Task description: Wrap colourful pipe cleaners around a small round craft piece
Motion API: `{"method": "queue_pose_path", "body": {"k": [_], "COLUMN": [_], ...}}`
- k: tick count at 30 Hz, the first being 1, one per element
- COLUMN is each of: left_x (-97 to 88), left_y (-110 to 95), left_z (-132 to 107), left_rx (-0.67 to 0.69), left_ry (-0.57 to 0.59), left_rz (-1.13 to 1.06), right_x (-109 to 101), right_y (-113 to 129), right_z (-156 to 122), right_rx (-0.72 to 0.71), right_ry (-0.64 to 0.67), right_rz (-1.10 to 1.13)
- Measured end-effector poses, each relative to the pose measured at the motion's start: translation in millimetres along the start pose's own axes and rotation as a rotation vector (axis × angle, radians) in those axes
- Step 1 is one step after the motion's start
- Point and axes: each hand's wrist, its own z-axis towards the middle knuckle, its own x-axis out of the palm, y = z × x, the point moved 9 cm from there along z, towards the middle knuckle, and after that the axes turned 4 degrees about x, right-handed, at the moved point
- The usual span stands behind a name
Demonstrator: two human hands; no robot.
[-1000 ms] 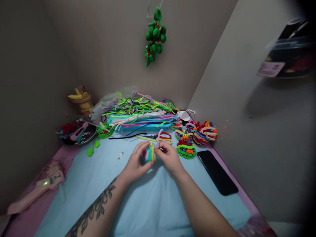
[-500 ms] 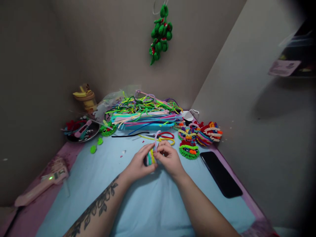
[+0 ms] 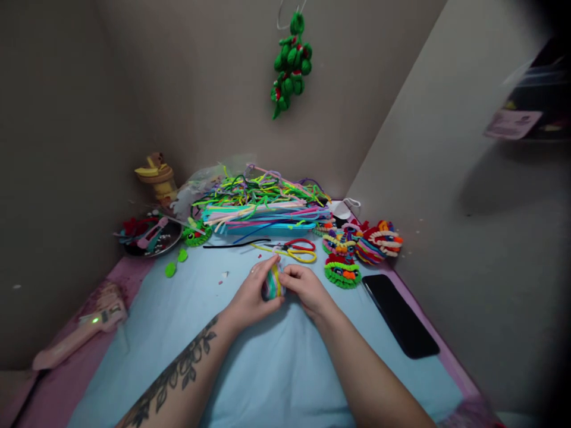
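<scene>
My left hand point(image 3: 252, 294) and my right hand point(image 3: 307, 288) meet over the light blue cloth point(image 3: 267, 368), both closed on a small striped pipe-cleaner piece point(image 3: 273, 282) in teal, pink and yellow. The left fingers curl over its top and left side. The right fingers pinch its right edge. Just behind the hands lie a yellow pipe-cleaner loop and red-handled scissors point(image 3: 297, 245).
A pile of coloured pipe cleaners point(image 3: 263, 205) lies at the back. Finished striped pieces point(image 3: 357, 246) sit at the right, beside a black phone point(image 3: 399, 315). A dish of scraps point(image 3: 149, 235) and a pink glue gun point(image 3: 80, 336) are at the left. A green ornament point(image 3: 289, 59) hangs on the wall.
The lilac pipe-cleaner end that stood up between my fingers is no longer sticking up; my hands have closed tighter round the striped piece.
</scene>
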Motion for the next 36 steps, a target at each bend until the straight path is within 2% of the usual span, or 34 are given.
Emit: {"method": "queue_pose_path", "body": {"k": [5,11,14,17,19,22,28,33,36], "left_x": [0.2,-8.2,-13.6,-13.9,-11.7,-9.9,-4.8,-14.3,-20.4], "left_y": [-4,6,22,36,38,38,47,43,37], "left_z": [0,2,2,2,4,7,4,2,3], "left_rx": [0.044,-0.021,-0.127,-0.232,-0.260,-0.291,-0.331,-0.288,-0.250], "left_ry": [-0.013,-0.078,-0.150,-0.211,-0.218,-0.209,-0.169,-0.209,-0.227], "left_rz": [0.059,0.052,-0.102,-0.372,-0.520,-0.603,-0.565,-0.301,-0.167], "right_x": [-3,-2,-5,-7,-5,-2,-5,-8,-4], "right_y": [5,5,-1,-5,-4,1,12,23,34], "right_z": [0,1,2,3,3,2,-1,-9,-19], "right_rx": [-0.088,-0.056,0.005,0.031,0.018,-0.015,-0.106,-0.269,-0.424], "right_ry": [-0.066,-0.049,-0.061,-0.085,-0.078,-0.059,-0.092,-0.217,-0.300], "right_rz": [0.003,-0.004,0.017,0.029,0.046,0.089,0.068,-0.227,-0.422]}}
